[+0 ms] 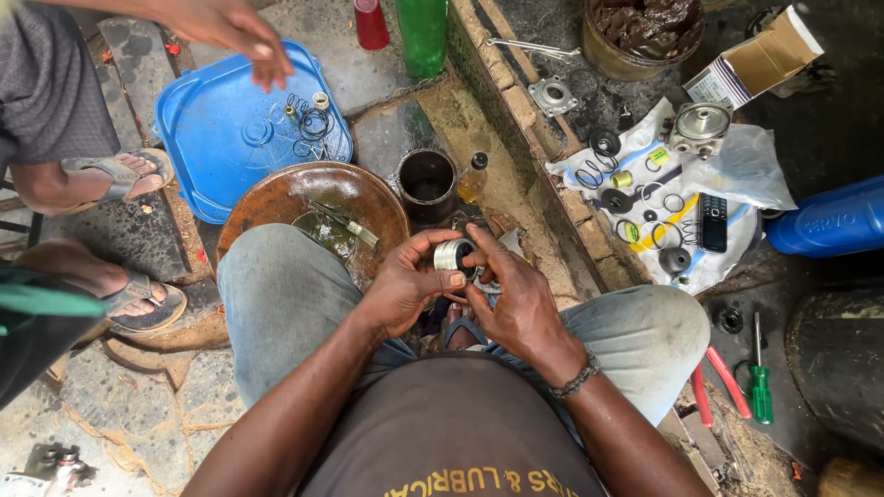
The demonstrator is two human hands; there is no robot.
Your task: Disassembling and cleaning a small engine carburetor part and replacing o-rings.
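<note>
**Metal ring held between both hands above the knees**

At the far left, another person's sandalled feet point(124, 175) are seen on the stone floor, and that person's hand point(241, 37) is stretched over a blue plastic tray point(198, 156) on which thin rings and small parts point(308, 120) are scattered. Just right of the tray, a rusty brown bowl point(295, 198) is set on the ground, with a small brush-like tool lying in it. A dark tin can point(426, 184) and a small glass bottle point(473, 177) are placed beside the bowl.

In the middle, a short silver metal ring point(449, 255) is gripped by the left hand point(405, 281), its fingers curled round the part. The right hand point(516, 294) is brought against the ring from the other side, fingertips pressed on its face; whether anything small is pinched there cannot be told. The ring is held just above the gap between the knees.

Further right, a white plastic sheet point(746, 170) is spread out, on which seals, washers, a metal housing point(700, 127) and a dark mobile phone point(713, 222) are laid. A green-handled screwdriver point(760, 387) and red-handled pliers point(714, 382) are seen at the lower right.
</note>
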